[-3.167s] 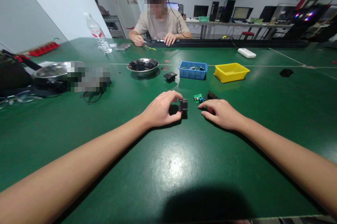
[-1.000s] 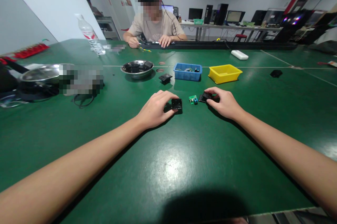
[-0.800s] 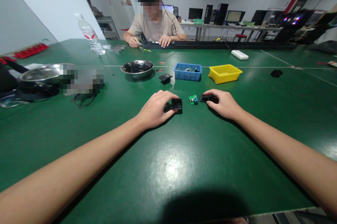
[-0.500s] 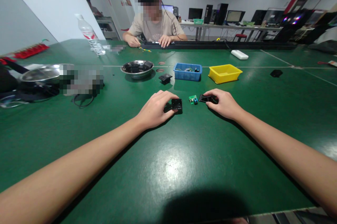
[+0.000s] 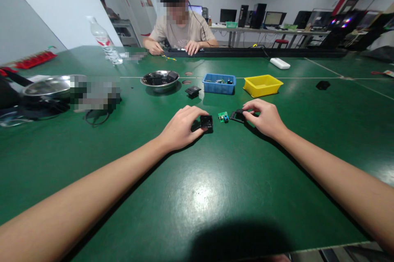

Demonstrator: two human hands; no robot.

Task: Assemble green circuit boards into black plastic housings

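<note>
- Far left of the green table [image 5: 215, 196]: a steel pan [image 5: 46, 86] beside a blurred patch, a black cable loop [image 5: 96, 117] just in front of it, a clear water bottle [image 5: 103, 40] further back
- Left hand [image 5: 181, 127]: resting on the tabletop, fingers [image 5: 197, 111] curled narrow around a small black housing [image 5: 206, 123], thumb under its near edge, fingertips over the top; housing sits on the table, open face up, pinned rather than lifted
- Between the hands: a small green circuit board [image 5: 223, 117] lying flat, just beside the housing on one side and near a black cover piece [image 5: 238, 116] on the other, touched by neither hand
- Right hand [image 5: 266, 117]: thumb and forefinger closed in a pinch on the right edge of the black cover piece, which looks tipped slightly off the table; remaining fingers tucked
- Step in hand, as a judgement: parts being gathered for fitting, housing steadied on the left, cover gripped on the right, board not yet seated
- Next move likely calling for a firm hold on the housing and careful lining-up of the loose parts with its opening
- Behind: steel bowl [image 5: 159, 79], loose black part [image 5: 193, 91], blue bin [image 5: 219, 83], yellow bin [image 5: 262, 85]
- Across the table: another person [image 5: 181, 28], both hands down on a long black strip
</note>
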